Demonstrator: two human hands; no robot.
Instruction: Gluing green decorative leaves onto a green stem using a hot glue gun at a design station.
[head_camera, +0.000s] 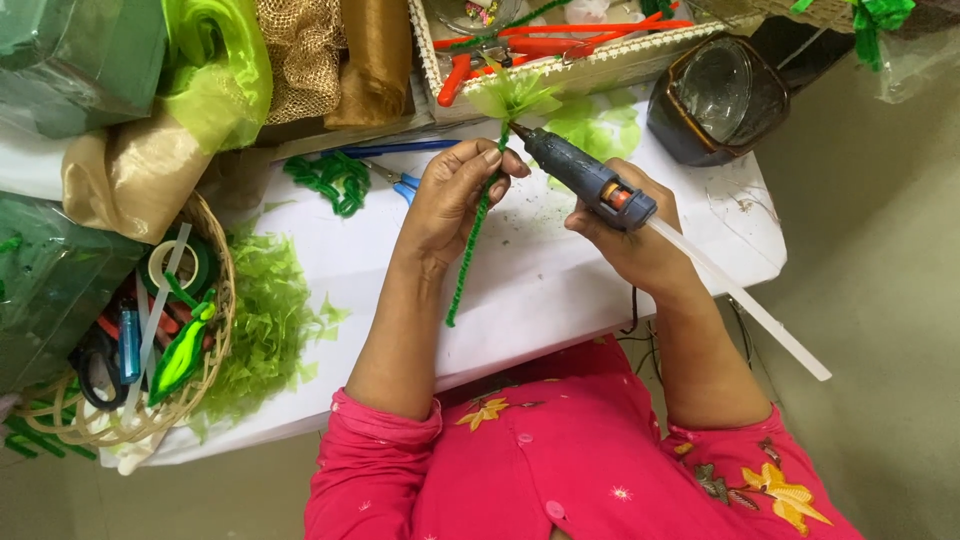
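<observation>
Top left: green cellophane-wrapped bundles (80, 60), a lime organza roll (215, 70), tan netting (300, 55) and golden-brown fabric (375, 60), all stacked along the far edge of the white surface (540, 290); beige satin cloth (125, 175) slumped below them. No legible labels.

Held at centre: a green fuzzy wire stem (470, 245), running diagonally from lower left up to a pale green tissue tuft (512, 95) at its top, raised just above the surface. Left hand (450, 200) pinching the stem near its upper end, fingers closed around it. Right hand (635, 235) clenched on a dark blue glue gun (585, 180) with an orange trigger, nozzle touching the stem just under the tuft; a translucent glue stick (740, 295) jutting from the gun's back toward lower right.

Containers: a wicker basket (215, 340) at lower left holding a roll of green tape (180, 265), black-handled scissors (95, 365), a blue lighter (130, 345) and a glossy green leaf shape (185, 350); shredded light green paper (270, 320) heaped beside it. A white woven tray (600, 65) at the top with orange-handled tools (560, 40) inside. A dark brown glass jar (715, 95) lying tilted at upper right. Blue-handled scissors (400, 180) and a coil of green wire (330, 180) lying near the left hand
</observation>
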